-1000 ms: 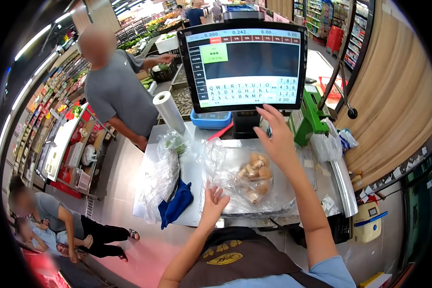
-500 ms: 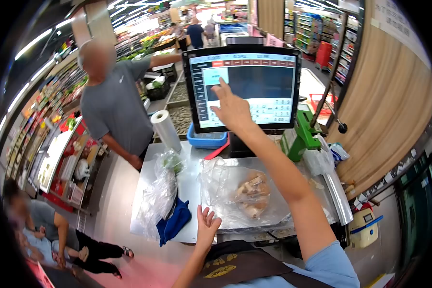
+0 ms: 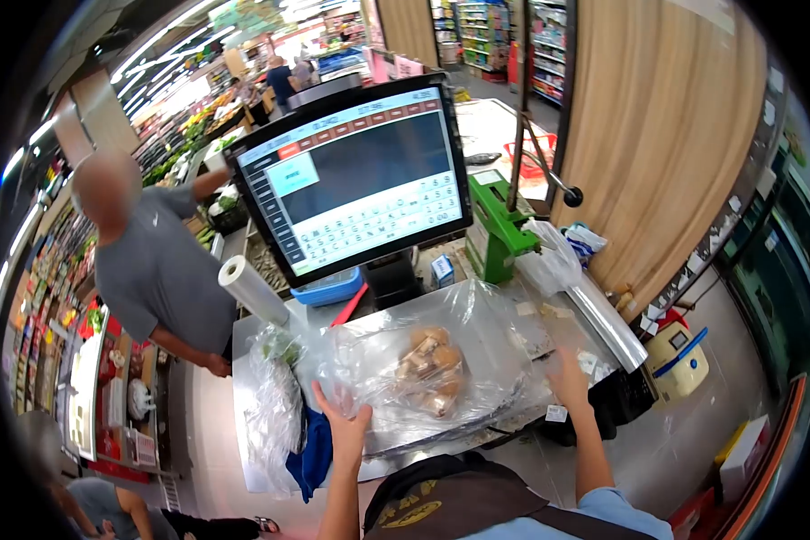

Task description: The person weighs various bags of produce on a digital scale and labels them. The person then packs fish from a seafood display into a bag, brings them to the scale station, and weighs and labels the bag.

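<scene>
A clear plastic bag point(image 3: 495, 360) lies on the metal weighing plate point(image 3: 396, 436), with brown, rounded pieces of food point(image 3: 434, 360) that look like mushrooms inside. At the bag's left edge is my left hand point(image 3: 344, 425), open with its fingers spread; I cannot tell whether it touches the plastic. My right hand point(image 3: 569, 382) is right of the plate, beside some small white labels point(image 3: 588, 362). Its fingers are smeared by motion. A lit touchscreen point(image 3: 360, 180) stands behind the plate, showing a keypad and one pale blue tile.
Left on the counter are another plastic bag point(image 3: 274, 409), a dark blue cloth point(image 3: 312, 454) and a bag roll point(image 3: 252, 290). A green device point(image 3: 499, 234) stands right of the screen, near a wrapped roll point(image 3: 607, 328). A person in grey point(image 3: 166, 261) stands beyond the counter.
My right hand has left the touchscreen and come down to the right of the plate. My left hand has shifted to the bag's edge. The view has turned and tilted.
</scene>
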Available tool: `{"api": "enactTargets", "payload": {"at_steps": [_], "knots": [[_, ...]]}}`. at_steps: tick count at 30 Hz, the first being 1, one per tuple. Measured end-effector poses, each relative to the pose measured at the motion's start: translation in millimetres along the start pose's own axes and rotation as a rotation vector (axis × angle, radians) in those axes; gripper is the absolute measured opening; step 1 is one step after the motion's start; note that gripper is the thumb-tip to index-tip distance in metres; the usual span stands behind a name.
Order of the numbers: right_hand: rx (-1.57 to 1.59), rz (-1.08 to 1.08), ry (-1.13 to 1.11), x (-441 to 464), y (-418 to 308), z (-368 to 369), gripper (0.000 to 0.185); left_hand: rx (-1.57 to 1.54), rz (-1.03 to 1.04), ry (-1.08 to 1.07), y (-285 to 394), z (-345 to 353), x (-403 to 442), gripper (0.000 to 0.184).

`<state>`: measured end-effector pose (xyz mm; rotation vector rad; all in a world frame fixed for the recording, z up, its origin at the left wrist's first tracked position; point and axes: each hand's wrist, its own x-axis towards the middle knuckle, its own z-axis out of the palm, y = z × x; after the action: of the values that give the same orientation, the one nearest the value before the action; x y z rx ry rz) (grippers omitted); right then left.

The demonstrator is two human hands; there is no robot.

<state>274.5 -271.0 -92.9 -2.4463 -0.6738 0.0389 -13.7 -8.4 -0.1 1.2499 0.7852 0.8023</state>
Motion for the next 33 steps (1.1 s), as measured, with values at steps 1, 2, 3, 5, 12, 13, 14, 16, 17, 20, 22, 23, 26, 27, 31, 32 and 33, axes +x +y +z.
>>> {"api": "enactTargets", "payload": {"at_steps": [1,2,3,5,12,13,14,16,17,20,22,23,26,27,31,32,33], "knots": [[-0.030,-0.110,-0.052,-20.3,19.5,13.0,0.063,0.046,0.034,-0.002,8.2,5.2,0.7,0.102],[-0.059,-0.219,-0.103,-34.4,31.6,21.4,0.066,0.092,0.070,-0.006,12.9,9.8,2.1,0.102],[0.083,-0.138,-0.220,-43.2,28.1,23.7,0.067,0.111,0.140,-0.008,12.2,13.0,5.2,0.093],[0.210,-0.065,-0.346,-54.5,5.1,25.4,0.070,0.169,0.145,-0.031,12.0,14.3,10.9,0.086],[0.329,0.032,-0.263,-58.6,-6.7,42.1,0.059,0.244,0.173,0.116,-0.3,14.6,24.3,0.052],[0.333,0.039,-0.261,-59.8,-5.1,42.5,0.059,0.216,0.135,0.165,-0.2,15.7,25.1,0.051],[0.249,-0.016,-0.239,-60.2,-3.6,42.7,0.055,0.186,0.096,0.216,-0.4,16.2,25.9,0.049],[0.162,-0.073,-0.219,-60.3,-4.9,39.9,0.052,0.130,0.109,0.175,-7.8,8.5,32.1,0.048],[0.170,-0.038,-0.225,-61.8,-8.4,38.3,0.049,0.074,0.123,0.137,-10.6,5.4,33.7,0.047],[0.157,-0.080,-0.149,-65.1,-8.3,44.3,0.042,-0.029,0.093,0.156,-5.8,11.8,31.7,0.050],[0.133,-0.157,-0.068,-65.1,-8.0,46.1,0.038,-0.022,0.075,0.195,-0.9,17.6,28.5,0.052],[0.064,-0.179,-0.106,-66.4,-7.7,45.5,0.031,-0.013,0.053,0.231,-0.4,19.7,26.8,0.054],[-0.003,-0.222,-0.164,-73.4,-6.8,39.5,0.019,-0.013,0.025,0.122,-7.3,7.5,32.4,0.059],[0.010,-0.237,-0.172,-76.9,-7.3,36.7,0.013,-0.042,-0.014,0.183,-7.9,9.0,32.7,0.057],[0.299,-0.269,-0.274,-81.1,-13.9,-14.8,0.007,-0.119,-0.039,0.204,-11.9,7.9,32.0,0.053],[0.421,-0.163,-0.318,-77.3,-23.9,-30.0,0.006,-0.179,-0.019,0.184,-16.6,5.9,34.4,0.053],[0.523,-0.112,-0.353,-71.5,-35.5,-44.2,0.007,-0.142,-0.056,0.212,-10.1,8.8,31.2,0.054]]}}
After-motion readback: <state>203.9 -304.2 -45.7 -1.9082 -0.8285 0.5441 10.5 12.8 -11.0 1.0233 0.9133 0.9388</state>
